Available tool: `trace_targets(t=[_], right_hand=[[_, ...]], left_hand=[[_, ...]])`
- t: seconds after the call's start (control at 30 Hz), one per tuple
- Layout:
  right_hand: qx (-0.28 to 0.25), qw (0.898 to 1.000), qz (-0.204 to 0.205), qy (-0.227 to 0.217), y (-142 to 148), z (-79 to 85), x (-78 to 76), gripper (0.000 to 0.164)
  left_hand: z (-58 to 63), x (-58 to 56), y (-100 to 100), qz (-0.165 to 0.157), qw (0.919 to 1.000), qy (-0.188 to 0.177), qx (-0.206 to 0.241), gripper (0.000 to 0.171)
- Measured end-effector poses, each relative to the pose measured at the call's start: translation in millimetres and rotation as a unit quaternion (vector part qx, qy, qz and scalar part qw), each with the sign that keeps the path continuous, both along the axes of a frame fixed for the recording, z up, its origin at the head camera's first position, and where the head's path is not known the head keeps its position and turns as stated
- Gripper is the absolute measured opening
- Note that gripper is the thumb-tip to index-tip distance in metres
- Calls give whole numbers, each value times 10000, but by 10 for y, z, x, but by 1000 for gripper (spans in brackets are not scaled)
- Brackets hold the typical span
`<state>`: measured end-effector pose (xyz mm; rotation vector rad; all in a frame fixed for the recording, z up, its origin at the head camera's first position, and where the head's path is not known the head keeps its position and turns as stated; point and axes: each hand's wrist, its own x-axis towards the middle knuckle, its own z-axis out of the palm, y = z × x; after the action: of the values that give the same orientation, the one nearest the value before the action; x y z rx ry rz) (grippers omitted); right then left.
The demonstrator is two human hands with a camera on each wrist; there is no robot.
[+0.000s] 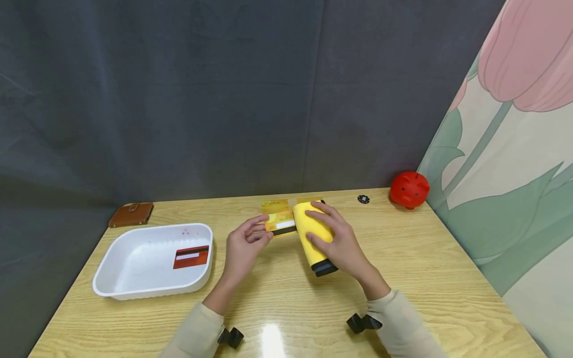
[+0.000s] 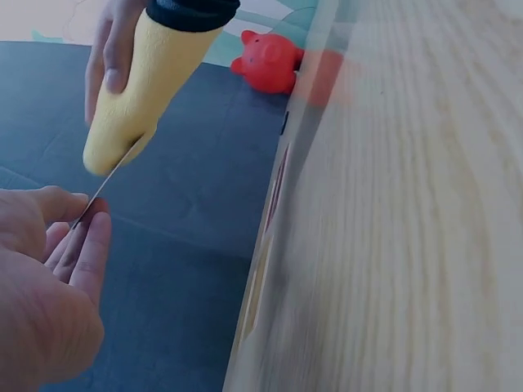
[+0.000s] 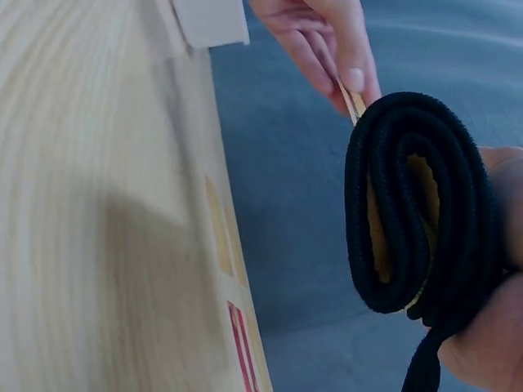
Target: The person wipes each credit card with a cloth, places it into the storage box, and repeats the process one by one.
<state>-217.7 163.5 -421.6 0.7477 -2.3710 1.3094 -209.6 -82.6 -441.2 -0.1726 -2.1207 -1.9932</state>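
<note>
Pinched between thumb and fingers of my left hand (image 1: 245, 243) is a yellow bank card (image 1: 282, 223), its white strip and dark stripe facing up in the head view. My right hand (image 1: 337, 241) grips a folded yellow cloth (image 1: 309, 231) with black edging (image 1: 324, 267). In the left wrist view the card is edge-on and its far end meets a fold of the cloth. The right wrist view looks at the cloth's rolled dark end (image 3: 400, 204), with the left hand (image 3: 323, 37) beyond it. Both card and cloth are held above the table.
Another yellow card (image 1: 274, 205) lies behind the held one, and a further card (image 1: 306, 200) is mostly covered by the cloth. A white tray (image 1: 147, 291) with a red card (image 1: 191, 257) stands left, near a brown wallet (image 1: 131, 215). A black poker chip (image 1: 363, 199) and red piggy bank (image 1: 409, 190) sit back right.
</note>
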Motion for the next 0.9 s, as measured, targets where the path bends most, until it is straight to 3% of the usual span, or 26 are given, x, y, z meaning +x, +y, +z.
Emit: trace_targets(t=[0.3, 0.57, 0.9], right_hand=[[612, 9976, 334, 11, -219, -36, 129, 50], [752, 9960, 476, 43, -278, -16, 197, 48], [778, 9967, -191, 87, -145, -33, 64, 50]], left_hand=[[-51, 24, 62, -123, 9997, 137, -173, 37], [-56, 22, 62, -148, 9995, 169, -225, 38], [-57, 31, 66, -118, 9994, 165, -287, 37]])
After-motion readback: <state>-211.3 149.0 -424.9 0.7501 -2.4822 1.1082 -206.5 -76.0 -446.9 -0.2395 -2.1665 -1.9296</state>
